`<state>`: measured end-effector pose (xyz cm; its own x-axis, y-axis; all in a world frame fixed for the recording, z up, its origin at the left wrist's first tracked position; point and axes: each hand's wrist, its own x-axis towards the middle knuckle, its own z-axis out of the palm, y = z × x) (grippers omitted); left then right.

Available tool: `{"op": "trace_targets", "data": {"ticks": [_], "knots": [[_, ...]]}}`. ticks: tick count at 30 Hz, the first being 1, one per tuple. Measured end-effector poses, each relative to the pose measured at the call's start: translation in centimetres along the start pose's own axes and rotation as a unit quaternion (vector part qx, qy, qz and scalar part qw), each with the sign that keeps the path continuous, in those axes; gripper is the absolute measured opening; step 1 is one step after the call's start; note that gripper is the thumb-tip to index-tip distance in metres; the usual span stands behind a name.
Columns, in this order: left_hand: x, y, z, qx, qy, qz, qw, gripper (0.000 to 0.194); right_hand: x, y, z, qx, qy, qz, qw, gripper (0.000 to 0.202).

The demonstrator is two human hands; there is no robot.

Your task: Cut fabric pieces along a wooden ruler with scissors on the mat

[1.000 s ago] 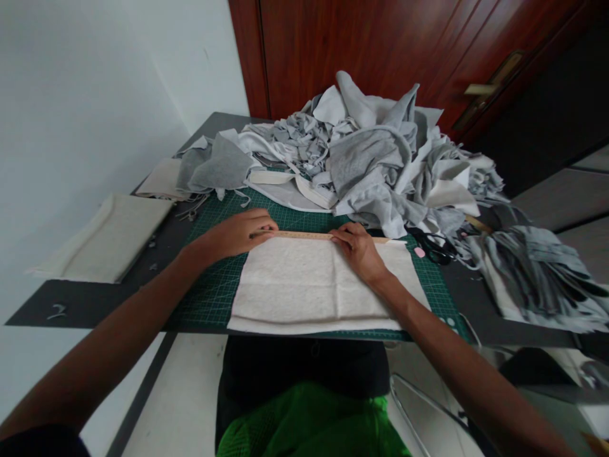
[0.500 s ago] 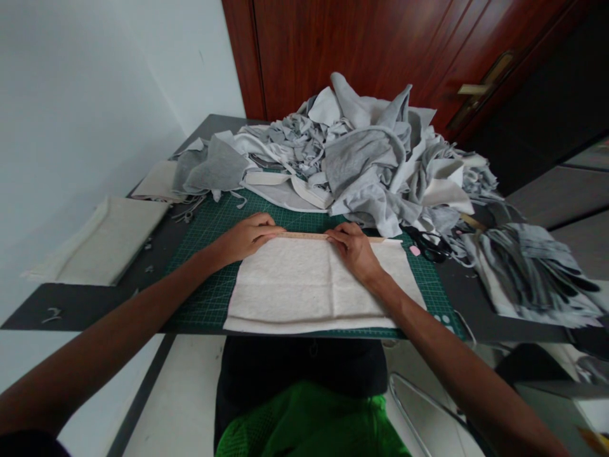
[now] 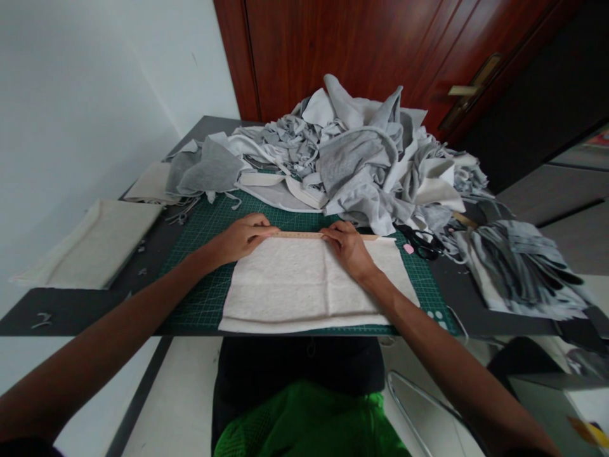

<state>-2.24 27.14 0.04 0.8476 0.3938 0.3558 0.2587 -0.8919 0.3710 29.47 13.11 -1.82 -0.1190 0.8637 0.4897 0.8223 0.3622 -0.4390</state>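
A cream piece of fabric lies spread on the green cutting mat in front of me, with a crease down its right half. Along its far edge runs a thin wooden ruler. My left hand pinches the ruler's left end at the fabric's far left corner. Right of the ruler's middle, my right hand is closed on it, fingertips pressed together against the fabric edge. The fingers cover parts of the ruler.
Behind the mat rises a large heap of grey and white fabric scraps. Black-handled scissors lie to the right, near a stack of grey fabric pieces. A folded cream cloth rests at the left.
The view has shifted slightly, moving the whole scene a little to the left. Both hands keep their places on the ruler and fabric.
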Motion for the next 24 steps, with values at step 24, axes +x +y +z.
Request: {"op": "trace_targets", "data": {"ticks": [24], "knots": [[0.4,0.6,-0.7,-0.034,-0.022,0.009,0.999,0.043,-10.2,8.9,-13.6,-0.196,0.002,0.139,0.971,0.030]]}}
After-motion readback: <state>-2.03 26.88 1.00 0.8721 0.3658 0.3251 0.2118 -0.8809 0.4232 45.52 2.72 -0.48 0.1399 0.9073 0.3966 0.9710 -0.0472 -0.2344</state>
